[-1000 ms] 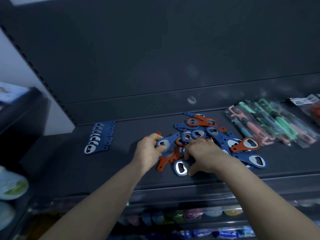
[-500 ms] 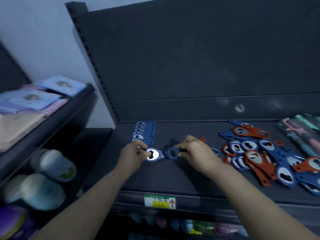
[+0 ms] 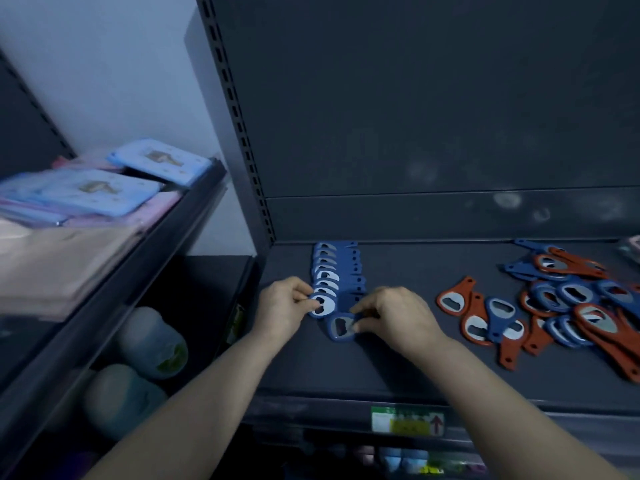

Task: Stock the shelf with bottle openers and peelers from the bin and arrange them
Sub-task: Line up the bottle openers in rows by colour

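A neat overlapping row of blue bottle openers (image 3: 334, 268) runs from the back of the dark shelf (image 3: 398, 368) toward the front at its left end. My left hand (image 3: 282, 308) pinches the head of the nearest blue opener in the row (image 3: 322, 304). Just in front of the row, my right hand (image 3: 394, 315) pinches another blue opener (image 3: 341, 328) by its handle. A loose pile of blue and orange openers (image 3: 554, 303) lies on the right of the shelf. Peelers show only as a sliver at the far right edge.
The shelf's perforated upright (image 3: 239, 133) and back panel close off the left and rear. A side shelf on the left holds flat blue and pink packs (image 3: 104, 188); pale round containers (image 3: 152, 341) sit below it. A price label (image 3: 407, 419) sits on the shelf's front edge.
Both hands carried blue openers left from the pile to the row's front end. The view swung left, so the peelers have almost left the frame.
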### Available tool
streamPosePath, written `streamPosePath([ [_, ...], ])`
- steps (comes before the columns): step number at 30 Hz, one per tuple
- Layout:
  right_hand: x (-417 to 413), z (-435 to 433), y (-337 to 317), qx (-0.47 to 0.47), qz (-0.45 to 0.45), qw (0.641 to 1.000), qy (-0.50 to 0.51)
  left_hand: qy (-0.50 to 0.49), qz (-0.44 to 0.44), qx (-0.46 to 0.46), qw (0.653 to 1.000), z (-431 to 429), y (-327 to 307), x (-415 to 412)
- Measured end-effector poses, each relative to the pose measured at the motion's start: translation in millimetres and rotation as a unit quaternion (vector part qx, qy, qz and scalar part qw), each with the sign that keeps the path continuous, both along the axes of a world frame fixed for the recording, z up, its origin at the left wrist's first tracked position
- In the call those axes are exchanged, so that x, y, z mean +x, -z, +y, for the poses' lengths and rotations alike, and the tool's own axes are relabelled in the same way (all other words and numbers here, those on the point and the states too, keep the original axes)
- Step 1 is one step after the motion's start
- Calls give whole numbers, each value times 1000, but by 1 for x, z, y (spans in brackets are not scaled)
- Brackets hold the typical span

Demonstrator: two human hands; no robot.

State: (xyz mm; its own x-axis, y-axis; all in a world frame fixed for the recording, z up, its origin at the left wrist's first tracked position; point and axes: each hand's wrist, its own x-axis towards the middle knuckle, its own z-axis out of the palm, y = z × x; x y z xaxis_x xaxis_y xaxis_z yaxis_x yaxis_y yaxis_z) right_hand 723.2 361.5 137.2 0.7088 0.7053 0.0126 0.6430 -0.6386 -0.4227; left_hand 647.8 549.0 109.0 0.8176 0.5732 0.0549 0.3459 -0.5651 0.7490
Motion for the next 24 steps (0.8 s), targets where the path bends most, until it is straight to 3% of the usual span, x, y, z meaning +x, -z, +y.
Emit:
streamPosePath([
  [15,-8,42,10,-54,-81,995,38,15,-15,22,1000,15,3,-3],
  [24,-5,-2,11,-68,-118,987,88,127,-16,125,984,-21,-14,20],
])
